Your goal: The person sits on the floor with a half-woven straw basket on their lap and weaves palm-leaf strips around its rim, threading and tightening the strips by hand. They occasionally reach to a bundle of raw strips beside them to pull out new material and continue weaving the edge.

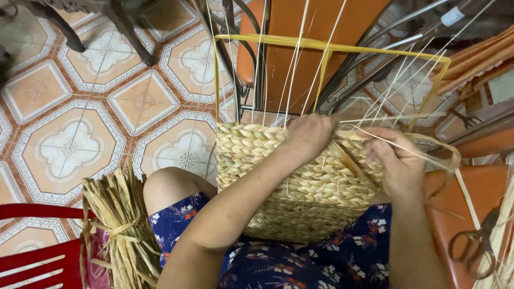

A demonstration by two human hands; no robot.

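The left hand [309,134] curls its fingers [321,126] over the top rim of a half-woven straw basket [267,160], clenched on the plaited edge where the thin upright stakes [292,69] rise out of it. The right hand [399,163] sits just beside it on the same rim, its fingers [383,147] pinched around a pale straw strand [428,155] that loops off to the right of the basket. The basket rests on the person's lap, against a dark blue flowered dress [353,257], with a bare knee [166,187] showing to its left.

A yellow frame [321,45] stands up from the basket's top edge, and the stakes fan through it, crossing in front of an orange chair [316,32] with dark metal legs directly behind the basket. Left of the basket, low down, lies a tied bundle of dry straw [120,225], touching a red plastic chair [37,251]. Right of the basket sits an orange seat [471,214] carrying a pair of scissors [474,243] and more loose straw at the edge of view. Beyond the basket to the left spreads a patterned tile floor [69,123].
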